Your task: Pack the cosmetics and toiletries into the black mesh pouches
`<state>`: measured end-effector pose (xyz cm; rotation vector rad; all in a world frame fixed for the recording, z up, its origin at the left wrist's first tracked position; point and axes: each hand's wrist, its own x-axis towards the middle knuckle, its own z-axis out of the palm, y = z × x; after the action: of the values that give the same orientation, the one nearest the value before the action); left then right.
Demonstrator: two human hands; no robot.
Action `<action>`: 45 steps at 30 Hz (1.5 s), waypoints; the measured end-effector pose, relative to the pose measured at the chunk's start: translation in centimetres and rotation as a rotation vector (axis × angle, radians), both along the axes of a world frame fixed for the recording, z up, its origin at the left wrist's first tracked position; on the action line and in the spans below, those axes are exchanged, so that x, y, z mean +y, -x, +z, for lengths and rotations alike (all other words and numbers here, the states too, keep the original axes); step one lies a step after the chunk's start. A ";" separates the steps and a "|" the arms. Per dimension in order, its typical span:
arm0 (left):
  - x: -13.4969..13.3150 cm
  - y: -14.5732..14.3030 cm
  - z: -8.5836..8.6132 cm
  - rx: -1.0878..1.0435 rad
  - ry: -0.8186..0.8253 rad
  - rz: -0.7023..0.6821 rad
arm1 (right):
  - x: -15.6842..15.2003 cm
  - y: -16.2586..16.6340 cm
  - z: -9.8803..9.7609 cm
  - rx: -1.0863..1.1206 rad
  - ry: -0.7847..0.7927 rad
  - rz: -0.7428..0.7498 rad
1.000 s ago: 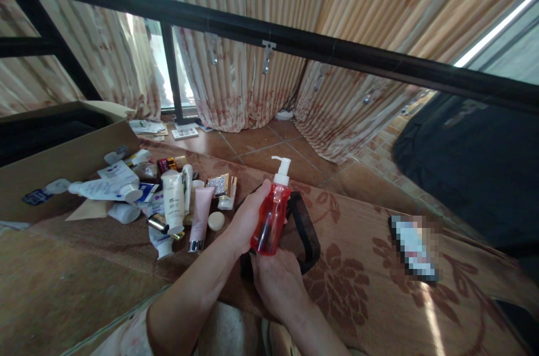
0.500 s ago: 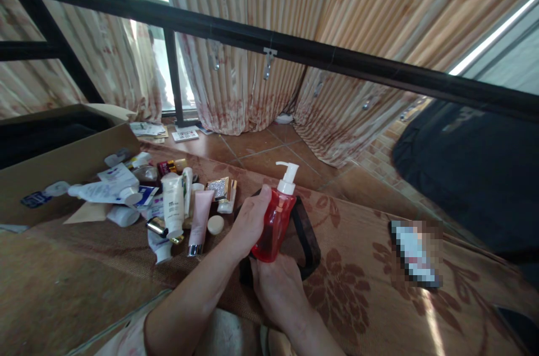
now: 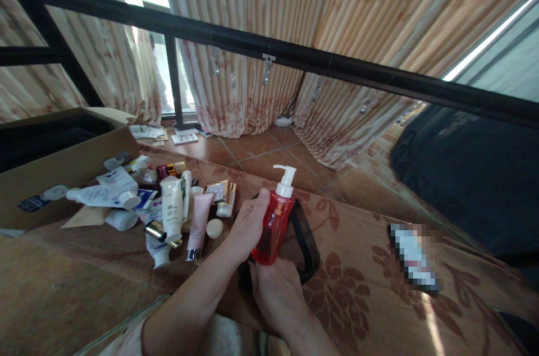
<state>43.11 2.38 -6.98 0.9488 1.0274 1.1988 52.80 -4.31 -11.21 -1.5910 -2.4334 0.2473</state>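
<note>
My left hand [image 3: 248, 226] is closed round a red see-through pump bottle [image 3: 273, 227] with a white pump head, which leans to the right. The bottle's base sits just above the near edge of a black mesh pouch [image 3: 306, 238] lying on the patterned mat. My right hand [image 3: 275, 294] is directly below the bottle, back up. Its fingers curl onto the pouch's near rim and are partly hidden by the bottle.
A heap of cosmetic tubes and jars [image 3: 168, 207] lies left of my hands, beside an open cardboard box [image 3: 63, 168]. A blurred flat object [image 3: 415, 258] rests on the mat [image 3: 357, 288] to the right. A black rail [image 3: 295, 58], curtains and a tiled floor lie beyond.
The bottle has tipped from upright to leaning right and has sunk a little toward the pouch. Both hands stay in much the same place.
</note>
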 end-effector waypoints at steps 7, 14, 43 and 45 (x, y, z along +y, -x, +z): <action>-0.1 -0.4 0.3 -0.075 0.023 -0.075 | 0.2 0.3 1.0 -0.075 0.088 -0.024; 0.8 -0.3 -1.0 -0.080 -0.095 0.033 | 0.2 0.3 1.0 -0.066 0.113 -0.035; 0.9 1.5 -0.7 0.711 -0.497 0.207 | 0.2 -1.3 2.8 0.508 -0.136 0.186; 1.2 2.2 -0.6 0.736 -0.491 0.282 | 0.4 -2.4 3.3 0.634 -0.286 0.089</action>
<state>40.92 3.58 -7.56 1.7558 1.5107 1.3996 55.23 -3.88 -7.91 -1.0730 -1.9405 0.3388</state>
